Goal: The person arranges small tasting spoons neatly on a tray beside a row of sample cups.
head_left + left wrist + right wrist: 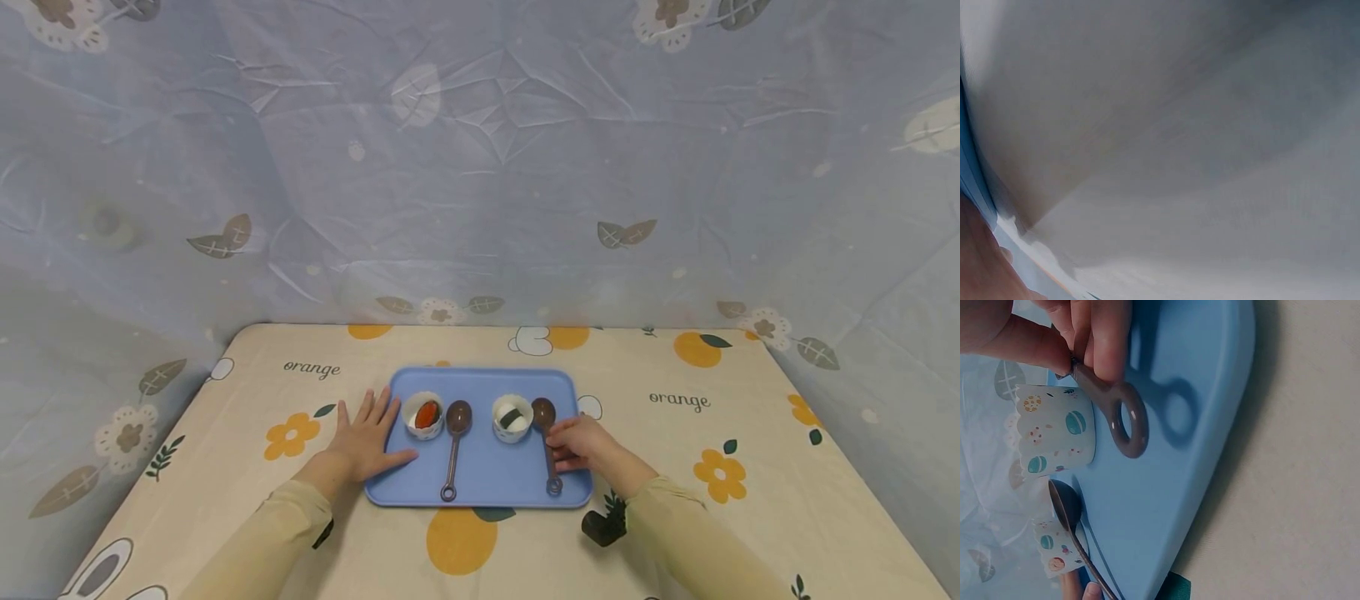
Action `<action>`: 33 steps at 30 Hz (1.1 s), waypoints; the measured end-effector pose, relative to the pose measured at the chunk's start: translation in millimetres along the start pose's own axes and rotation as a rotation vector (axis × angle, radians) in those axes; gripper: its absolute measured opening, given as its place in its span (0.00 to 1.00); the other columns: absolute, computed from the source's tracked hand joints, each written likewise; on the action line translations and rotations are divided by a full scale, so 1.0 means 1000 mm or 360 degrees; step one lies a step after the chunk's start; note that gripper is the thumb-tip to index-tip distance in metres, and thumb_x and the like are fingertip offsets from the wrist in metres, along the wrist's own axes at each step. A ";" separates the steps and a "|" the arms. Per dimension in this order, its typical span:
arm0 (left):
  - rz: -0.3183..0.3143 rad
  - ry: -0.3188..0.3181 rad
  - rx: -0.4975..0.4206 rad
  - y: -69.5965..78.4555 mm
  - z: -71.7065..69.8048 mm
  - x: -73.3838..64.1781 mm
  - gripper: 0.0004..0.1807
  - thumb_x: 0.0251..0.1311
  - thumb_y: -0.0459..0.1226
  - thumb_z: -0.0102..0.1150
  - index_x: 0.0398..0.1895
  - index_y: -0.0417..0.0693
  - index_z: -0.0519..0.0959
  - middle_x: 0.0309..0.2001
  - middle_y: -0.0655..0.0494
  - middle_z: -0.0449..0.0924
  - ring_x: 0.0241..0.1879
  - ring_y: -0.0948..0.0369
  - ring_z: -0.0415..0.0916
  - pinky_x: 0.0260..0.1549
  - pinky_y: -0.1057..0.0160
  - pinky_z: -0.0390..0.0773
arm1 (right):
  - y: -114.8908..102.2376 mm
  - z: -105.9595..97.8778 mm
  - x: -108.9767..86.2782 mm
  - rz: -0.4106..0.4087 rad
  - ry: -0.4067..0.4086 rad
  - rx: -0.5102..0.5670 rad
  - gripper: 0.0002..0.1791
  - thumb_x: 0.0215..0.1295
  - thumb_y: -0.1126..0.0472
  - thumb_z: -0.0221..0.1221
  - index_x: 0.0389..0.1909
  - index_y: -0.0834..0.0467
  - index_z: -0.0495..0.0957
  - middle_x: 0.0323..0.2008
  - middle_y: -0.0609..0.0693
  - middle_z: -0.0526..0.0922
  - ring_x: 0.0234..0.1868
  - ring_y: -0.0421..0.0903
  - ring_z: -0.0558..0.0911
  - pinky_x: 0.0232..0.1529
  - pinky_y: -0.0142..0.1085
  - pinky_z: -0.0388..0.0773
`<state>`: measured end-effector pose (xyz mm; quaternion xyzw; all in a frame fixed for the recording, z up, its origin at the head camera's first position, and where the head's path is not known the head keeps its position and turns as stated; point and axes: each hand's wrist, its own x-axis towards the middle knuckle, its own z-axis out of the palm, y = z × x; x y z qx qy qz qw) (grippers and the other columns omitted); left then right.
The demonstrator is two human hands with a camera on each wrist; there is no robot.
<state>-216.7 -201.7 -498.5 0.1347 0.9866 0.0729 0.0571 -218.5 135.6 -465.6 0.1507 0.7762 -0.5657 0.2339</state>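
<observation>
My right hand (582, 444) pinches the handle of a brown spoon (544, 412) at the right of a blue tray (480, 492). In the right wrist view the handle's ring end (1130, 422) is tilted up off the tray, with its shadow beside it. My left hand (364, 437) lies spread with straight fingers over the tray's left edge. A second brown spoon (453, 446) lies between two paper cups. The left cup (415, 427) holds a red-topped piece like sushi; the right cup (513, 429) holds a white piece with a dark band.
The tray lies on a cream tablecloth (300, 508) printed with oranges and flowers. A grey-blue patterned sheet (480, 167) rises behind and at both sides. The left wrist view is mostly blurred cloth, with part of a hand at its corner.
</observation>
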 end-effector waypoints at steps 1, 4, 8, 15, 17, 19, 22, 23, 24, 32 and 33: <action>0.0002 0.0003 -0.0001 0.000 0.000 0.000 0.54 0.51 0.67 0.50 0.71 0.39 0.51 0.74 0.40 0.41 0.73 0.39 0.37 0.61 0.28 0.32 | 0.000 0.000 0.000 -0.0003 0.0001 0.0009 0.11 0.60 0.72 0.54 0.44 0.69 0.72 0.18 0.46 0.72 0.21 0.38 0.73 0.26 0.32 0.81; 0.0003 0.0001 0.0001 0.001 -0.002 -0.001 0.54 0.51 0.67 0.50 0.71 0.39 0.51 0.74 0.40 0.41 0.72 0.39 0.37 0.61 0.28 0.33 | 0.001 0.001 0.001 -0.0015 -0.0002 0.0017 0.10 0.60 0.72 0.54 0.43 0.69 0.72 0.18 0.46 0.72 0.21 0.38 0.73 0.25 0.32 0.80; 0.0005 0.0004 0.0010 0.000 -0.001 0.000 0.54 0.51 0.66 0.50 0.71 0.39 0.51 0.74 0.40 0.41 0.73 0.39 0.37 0.62 0.28 0.33 | 0.000 0.003 -0.001 -0.0024 0.0006 -0.0002 0.10 0.60 0.72 0.54 0.43 0.69 0.72 0.19 0.47 0.72 0.21 0.39 0.73 0.24 0.32 0.80; 0.0011 0.0013 0.0020 -0.001 0.001 0.000 0.54 0.51 0.66 0.50 0.71 0.40 0.51 0.74 0.40 0.42 0.72 0.39 0.38 0.62 0.28 0.33 | 0.000 0.005 -0.003 -0.0035 0.0024 -0.0070 0.11 0.60 0.73 0.53 0.44 0.71 0.73 0.23 0.50 0.73 0.23 0.40 0.74 0.24 0.32 0.80; 0.0009 0.0003 0.0023 -0.001 0.000 0.000 0.53 0.52 0.66 0.50 0.71 0.40 0.51 0.74 0.40 0.41 0.72 0.39 0.37 0.62 0.28 0.33 | 0.000 0.005 -0.003 -0.0039 0.0029 -0.0089 0.11 0.60 0.72 0.53 0.44 0.71 0.73 0.23 0.50 0.74 0.23 0.41 0.75 0.24 0.32 0.80; 0.0002 -0.0017 0.0029 0.000 -0.001 0.000 0.53 0.52 0.66 0.49 0.72 0.40 0.50 0.74 0.40 0.41 0.73 0.39 0.37 0.62 0.29 0.33 | 0.000 0.005 -0.003 -0.0046 0.0017 -0.0104 0.11 0.60 0.72 0.53 0.44 0.71 0.73 0.23 0.50 0.75 0.24 0.41 0.75 0.24 0.33 0.80; -0.0006 -0.0048 0.0032 0.000 -0.004 0.000 0.54 0.52 0.66 0.49 0.72 0.40 0.49 0.74 0.40 0.40 0.73 0.39 0.36 0.62 0.29 0.32 | -0.001 0.004 -0.003 -0.0044 0.0004 -0.0116 0.11 0.60 0.72 0.53 0.44 0.71 0.73 0.23 0.50 0.76 0.24 0.41 0.76 0.23 0.33 0.80; -0.0008 -0.0055 0.0026 0.000 -0.004 0.000 0.54 0.52 0.66 0.50 0.72 0.39 0.49 0.74 0.39 0.40 0.73 0.38 0.36 0.62 0.29 0.32 | -0.001 0.003 -0.003 -0.0041 -0.0001 -0.0117 0.11 0.60 0.72 0.53 0.44 0.71 0.73 0.23 0.50 0.76 0.24 0.41 0.76 0.23 0.33 0.80; -0.0010 -0.0061 0.0017 0.001 -0.005 0.000 0.54 0.52 0.66 0.50 0.72 0.39 0.49 0.74 0.39 0.39 0.72 0.38 0.36 0.62 0.29 0.31 | -0.002 0.002 -0.004 -0.0042 -0.0006 -0.0125 0.11 0.60 0.71 0.53 0.44 0.71 0.73 0.23 0.50 0.76 0.24 0.41 0.76 0.24 0.34 0.80; -0.0010 -0.0056 -0.0002 -0.001 -0.005 -0.002 0.54 0.52 0.67 0.49 0.72 0.39 0.49 0.74 0.39 0.39 0.73 0.38 0.35 0.62 0.29 0.31 | -0.010 -0.003 -0.012 -0.0085 0.0052 -0.0265 0.15 0.60 0.64 0.54 0.45 0.70 0.73 0.30 0.56 0.78 0.28 0.45 0.78 0.27 0.37 0.82; -0.0010 -0.0053 -0.0021 -0.001 -0.005 -0.002 0.54 0.52 0.66 0.49 0.72 0.39 0.49 0.74 0.38 0.38 0.72 0.38 0.35 0.62 0.29 0.31 | -0.011 -0.003 -0.013 -0.0106 0.0074 -0.0306 0.16 0.61 0.63 0.55 0.45 0.70 0.73 0.30 0.57 0.78 0.29 0.46 0.78 0.27 0.37 0.82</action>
